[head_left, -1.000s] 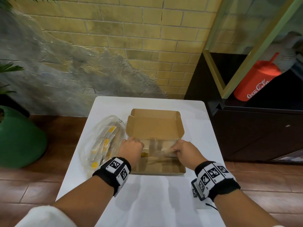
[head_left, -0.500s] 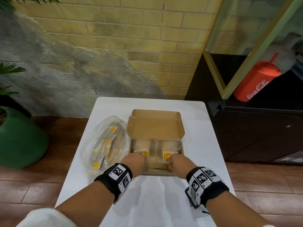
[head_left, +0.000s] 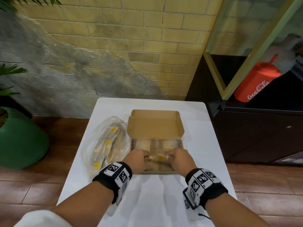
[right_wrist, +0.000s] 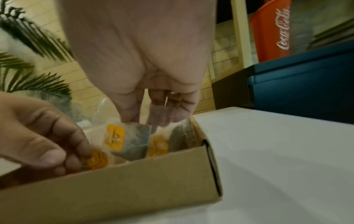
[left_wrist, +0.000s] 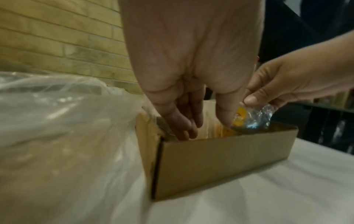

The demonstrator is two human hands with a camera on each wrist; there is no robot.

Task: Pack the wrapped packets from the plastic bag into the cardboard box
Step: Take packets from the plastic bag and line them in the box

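The open cardboard box (head_left: 155, 125) sits mid-table with its lid up, and a row of wrapped packets (head_left: 157, 144) fills its far end. Both hands are low in the near end of the box. My right hand (head_left: 168, 156) pinches the top edge of a clear wrapped packet (right_wrist: 122, 141) with a yellow label. My left hand (head_left: 147, 157) curls its fingers on the packet's other end (head_left: 159, 158). The plastic bag (head_left: 106, 143) with several more packets lies against the box's left wall.
The white table (head_left: 205, 145) has bare surface right of the box and in front of it. A green plant pot (head_left: 19, 138) stands on the floor to the left. A dark cabinet (head_left: 254, 136) with a red Coca-Cola cup (head_left: 255, 82) is on the right.
Both hands have drawn back from the middle of the box to its near end. A yellow-labelled packet now shows between them.
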